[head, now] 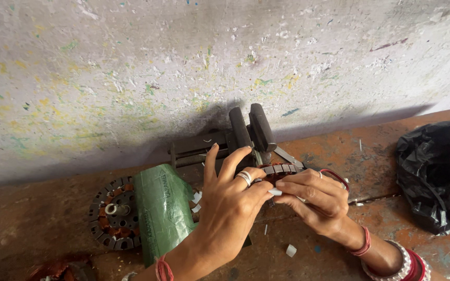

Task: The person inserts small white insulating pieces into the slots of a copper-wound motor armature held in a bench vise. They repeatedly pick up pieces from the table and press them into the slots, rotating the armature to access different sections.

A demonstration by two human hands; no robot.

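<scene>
Left hand (233,205): my fingers spread loose over the stator core (279,170); pinched white paper slip (275,192)
Right hand (311,200): curled; gripped the same slip
Vise (248,132): clamped the core

The table (371,156) is worn, rusty-looking and matt. The vise (251,130) is dark dull metal. The bag (438,171) is glossy black plastic; the green sheet (162,208) is shiny film. The wall (131,67) is rough, paint-flecked plaster.
</scene>
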